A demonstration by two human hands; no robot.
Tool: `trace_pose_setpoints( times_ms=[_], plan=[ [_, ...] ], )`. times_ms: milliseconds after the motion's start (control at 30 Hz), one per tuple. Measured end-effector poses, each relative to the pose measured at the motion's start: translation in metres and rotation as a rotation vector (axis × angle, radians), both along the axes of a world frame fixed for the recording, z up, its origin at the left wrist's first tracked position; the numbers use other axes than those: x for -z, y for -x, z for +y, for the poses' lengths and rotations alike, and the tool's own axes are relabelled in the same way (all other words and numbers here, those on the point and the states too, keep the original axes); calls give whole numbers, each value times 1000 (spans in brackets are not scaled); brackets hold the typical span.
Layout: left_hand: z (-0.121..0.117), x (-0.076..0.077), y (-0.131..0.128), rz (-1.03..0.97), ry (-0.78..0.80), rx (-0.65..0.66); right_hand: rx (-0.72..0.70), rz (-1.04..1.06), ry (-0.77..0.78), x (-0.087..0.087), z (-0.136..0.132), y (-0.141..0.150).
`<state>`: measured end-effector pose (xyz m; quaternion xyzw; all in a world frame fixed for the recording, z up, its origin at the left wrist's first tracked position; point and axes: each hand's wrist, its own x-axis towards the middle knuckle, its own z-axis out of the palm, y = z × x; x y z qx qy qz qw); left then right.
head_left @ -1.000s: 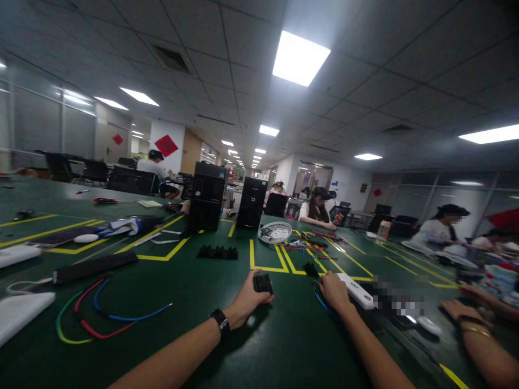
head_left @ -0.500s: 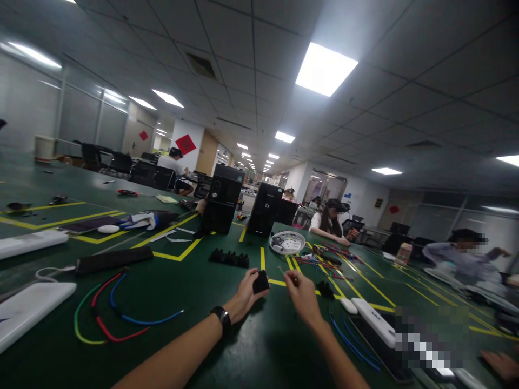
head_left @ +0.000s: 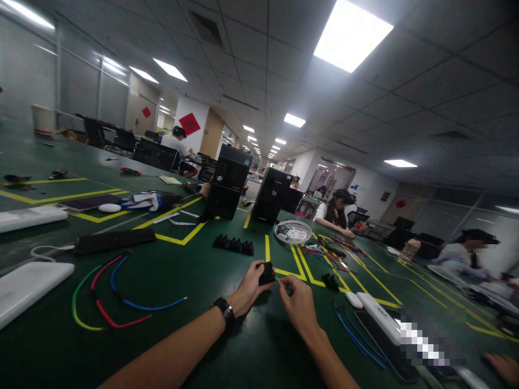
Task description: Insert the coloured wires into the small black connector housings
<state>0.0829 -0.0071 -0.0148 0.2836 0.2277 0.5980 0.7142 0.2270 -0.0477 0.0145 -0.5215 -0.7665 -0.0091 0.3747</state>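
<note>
My left hand (head_left: 248, 289), with a black watch on the wrist, is closed around a small black block (head_left: 266, 273) held just above the green table (head_left: 194, 346). My right hand (head_left: 298, 301) is right beside it, fingers pinched on something too small to make out, touching or nearly touching the block's right side. Red, blue and green wires (head_left: 109, 294) lie curved on the table to the left. More blue wires (head_left: 357, 337) lie to the right of my right hand.
A row of black blocks (head_left: 233, 245), two black computer towers (head_left: 227, 189) (head_left: 272, 195) and a white basket (head_left: 292, 232) stand beyond. White power strips (head_left: 377, 316) (head_left: 28, 283) lie right and left. Other people sit at the far side; another person's hand (head_left: 503, 367) shows at bottom right.
My right hand left the white power strip, rose with fingers pinched and came in beside the black block. My left hand lifted the block slightly. The view swung left.
</note>
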Motion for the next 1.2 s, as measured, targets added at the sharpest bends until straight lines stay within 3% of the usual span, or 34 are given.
trace_pose_setpoints(
  times_ms=[200,567,800,1200],
  plan=[
    [-5,1,-1,1,-5,1,-24,-10,43,3,-2,3],
    [-26,-13,0,141,-54,-62,-119,84,116,3,-14,11],
    [-32,-9,-6,84,-108,-114,-169,186,139,2,-18,14],
    [-38,-9,-5,207,-216,-170,-307,221,202,-5,-16,7]
  ],
)
